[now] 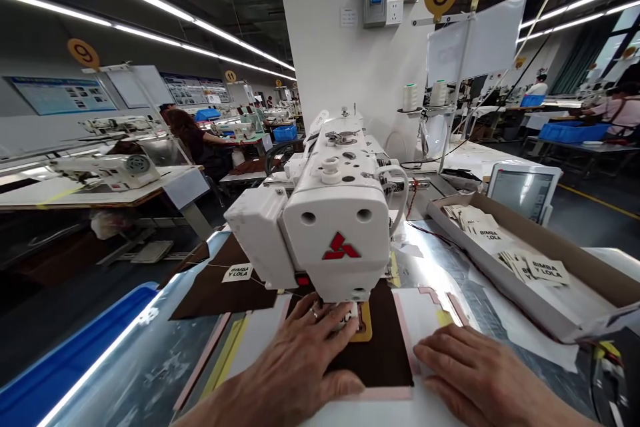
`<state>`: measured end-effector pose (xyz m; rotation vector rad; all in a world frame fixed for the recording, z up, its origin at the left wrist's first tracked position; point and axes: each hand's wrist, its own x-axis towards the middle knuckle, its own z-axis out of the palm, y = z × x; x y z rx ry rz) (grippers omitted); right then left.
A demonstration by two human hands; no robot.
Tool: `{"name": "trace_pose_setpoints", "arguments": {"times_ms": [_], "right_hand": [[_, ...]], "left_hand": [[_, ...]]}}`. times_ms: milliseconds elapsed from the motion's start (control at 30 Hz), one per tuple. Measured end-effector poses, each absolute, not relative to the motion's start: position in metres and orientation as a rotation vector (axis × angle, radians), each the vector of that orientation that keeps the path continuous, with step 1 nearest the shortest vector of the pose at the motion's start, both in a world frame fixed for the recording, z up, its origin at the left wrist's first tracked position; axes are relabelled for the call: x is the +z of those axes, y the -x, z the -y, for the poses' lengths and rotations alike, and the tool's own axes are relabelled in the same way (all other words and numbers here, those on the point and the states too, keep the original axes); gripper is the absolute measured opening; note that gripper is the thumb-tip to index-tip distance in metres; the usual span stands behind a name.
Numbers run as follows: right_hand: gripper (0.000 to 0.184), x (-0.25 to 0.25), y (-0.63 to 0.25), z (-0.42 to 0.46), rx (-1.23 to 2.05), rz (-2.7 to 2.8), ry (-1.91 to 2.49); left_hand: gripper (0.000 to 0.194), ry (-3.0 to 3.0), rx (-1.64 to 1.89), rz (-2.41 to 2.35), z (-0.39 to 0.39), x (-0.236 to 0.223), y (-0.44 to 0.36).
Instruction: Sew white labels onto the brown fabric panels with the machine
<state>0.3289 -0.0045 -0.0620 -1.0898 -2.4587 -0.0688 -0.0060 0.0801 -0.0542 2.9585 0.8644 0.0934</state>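
A white sewing machine [330, 220] with a red three-diamond logo stands in front of me. Under its head lies a dark brown fabric piece [383, 347] inside a pink template frame [406, 340]. My left hand [300, 357] lies flat on the brown fabric, fingers stretched toward the needle area and a white label [350, 317] set in a yellow guide. My right hand [465, 373] rests flat on the white template to the right of the fabric, fingers together and extended. Neither hand holds anything.
A cardboard tray [550, 247] with several white printed labels runs along the right. Another brown piece with a label [237, 272] lies left of the machine. A blue bin [75, 353] sits at the lower left. A small screen [523, 190] stands behind. Other people work at far tables.
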Motion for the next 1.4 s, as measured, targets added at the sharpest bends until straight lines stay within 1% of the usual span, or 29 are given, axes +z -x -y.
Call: {"name": "trace_pose_setpoints", "arguments": {"times_ms": [167,267,400,533,600,700,800,967,1067,1200,1267,1400], "right_hand": [[0.027,-0.057,-0.315,0.004,-0.083,2.505,1.011],[0.029,-0.064,-0.295,-0.008,-0.146,2.399,0.897],[0.029,-0.076,-0.264,-0.029,-0.135,2.383,0.823],[0.038,-0.083,-0.251,-0.039,-0.129,2.407,0.875],[0.047,-0.085,-0.251,-0.04,-0.154,2.463,0.9],[0.054,-0.089,-0.25,-0.042,-0.267,2.405,0.861],[0.052,-0.092,-0.245,-0.045,-0.341,2.278,0.83],[0.046,-0.095,-0.242,-0.047,-0.321,2.253,0.829],[0.042,-0.096,-0.243,-0.047,-0.28,2.257,0.835],[0.04,-0.095,-0.244,-0.048,-0.277,2.288,0.831],[0.039,-0.095,-0.244,-0.048,-0.272,2.288,0.83],[0.039,-0.097,-0.245,-0.045,-0.223,2.288,0.841]], "left_hand": [[0.066,-2.986,0.198,-0.817,-0.077,-0.055,0.013],[0.061,-2.96,0.208,-0.824,-0.078,-0.056,0.01],[0.057,-2.944,0.212,-0.813,-0.077,-0.058,0.009],[0.061,-3.017,0.305,-0.696,-0.081,-0.056,0.016],[0.061,-3.025,0.334,-0.663,-0.087,-0.052,0.017],[0.06,-2.965,0.214,-0.63,-0.097,-0.043,0.013],[0.068,-2.859,0.076,-0.661,-0.103,-0.036,0.006],[0.072,-2.759,0.042,-0.697,-0.105,-0.03,0.002],[0.07,-2.748,0.019,-0.688,-0.106,-0.025,0.001],[0.063,-2.699,0.044,-0.689,-0.107,-0.023,0.0],[0.063,-2.688,0.05,-0.705,-0.107,-0.025,0.001],[0.074,-2.718,-0.01,-0.728,-0.106,-0.031,0.003]]}}
